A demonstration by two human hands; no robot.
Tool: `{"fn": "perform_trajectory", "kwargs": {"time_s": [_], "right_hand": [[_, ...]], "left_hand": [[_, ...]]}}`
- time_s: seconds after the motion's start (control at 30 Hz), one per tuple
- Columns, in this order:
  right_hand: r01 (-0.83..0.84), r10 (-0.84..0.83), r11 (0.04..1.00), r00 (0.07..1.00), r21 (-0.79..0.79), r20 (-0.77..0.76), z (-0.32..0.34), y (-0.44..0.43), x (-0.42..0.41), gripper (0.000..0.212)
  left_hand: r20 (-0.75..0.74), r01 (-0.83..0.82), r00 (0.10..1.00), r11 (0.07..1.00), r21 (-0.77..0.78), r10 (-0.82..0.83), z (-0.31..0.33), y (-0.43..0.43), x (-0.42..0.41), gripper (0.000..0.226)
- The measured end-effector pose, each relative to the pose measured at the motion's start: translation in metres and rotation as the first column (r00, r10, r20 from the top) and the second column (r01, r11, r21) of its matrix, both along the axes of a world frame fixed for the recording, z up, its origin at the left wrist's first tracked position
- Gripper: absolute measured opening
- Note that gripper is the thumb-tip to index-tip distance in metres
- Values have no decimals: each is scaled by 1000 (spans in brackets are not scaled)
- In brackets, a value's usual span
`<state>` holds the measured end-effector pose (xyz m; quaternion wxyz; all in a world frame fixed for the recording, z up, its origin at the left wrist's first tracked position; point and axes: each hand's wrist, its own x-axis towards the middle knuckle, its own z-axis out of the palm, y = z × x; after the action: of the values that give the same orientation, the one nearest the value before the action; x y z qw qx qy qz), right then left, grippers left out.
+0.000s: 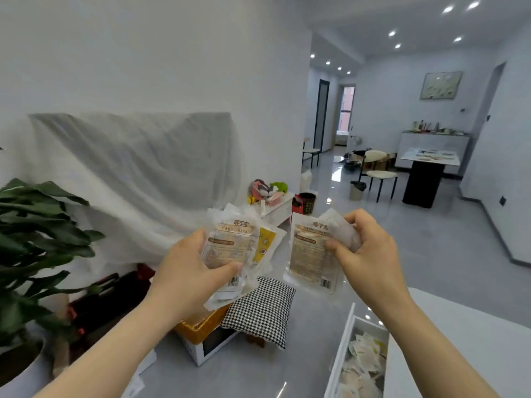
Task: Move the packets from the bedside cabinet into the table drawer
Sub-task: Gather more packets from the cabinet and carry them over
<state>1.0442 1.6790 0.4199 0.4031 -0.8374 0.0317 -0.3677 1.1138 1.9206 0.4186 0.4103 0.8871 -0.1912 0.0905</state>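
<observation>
In mid-air at the middle of the view, well above the glossy grey floor, the task's packets are split between both hands. A fanned stack of clear plastic hand-warmer packets with tan printed labels (230,254) sits in the left hand (186,271), the thumb pressed across the front sheet and the fingers curled behind. That clamp probably stops the slippery sheets from sliding apart. Just to its right, apart from the stack, a single flat packet of the same tan-labelled kind (310,262) hangs from the right hand (370,254). Its thumb pinches the front face, and the curled fingers bunch what seems to be a second, whiter packet against its top right corner. Both loads are held upright with labels towards the camera, likely for carrying or sorting rather than releasing. Neither is over the goal: the open white table drawer (342,354) lies near and low on the right, under the right forearm, already holding a litter of pale packets (365,360), beside the white tabletop (459,340). Each hand would have to come nearer and lower to drop its load. Below the hands lie a black-and-white houndstooth cushion (261,314) and a yellow woven basket (201,326). Farther off stands a small white cabinet with toys on top (278,206), and a dark-leaved potted plant (37,234) fills the near left.
</observation>
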Motion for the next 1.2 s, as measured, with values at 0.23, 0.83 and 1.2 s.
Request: {"fn": "perform_trajectory", "kwargs": {"time_s": [0.23, 0.83, 1.2], "right_hand": [[188, -182, 982, 975, 31, -128, -36, -42, 61, 26], [758, -636, 644, 606, 103, -478, -152, -99, 156, 22], [919, -671, 357, 375, 164, -640, -238, -189, 143, 21]], "left_hand": [[-83, 127, 989, 991, 40, -123, -34, -52, 99, 35], [-330, 718, 681, 685, 125, -654, -132, -206, 310, 38], [-491, 884, 464, 418, 209, -737, -209, -381, 330, 31]]}}
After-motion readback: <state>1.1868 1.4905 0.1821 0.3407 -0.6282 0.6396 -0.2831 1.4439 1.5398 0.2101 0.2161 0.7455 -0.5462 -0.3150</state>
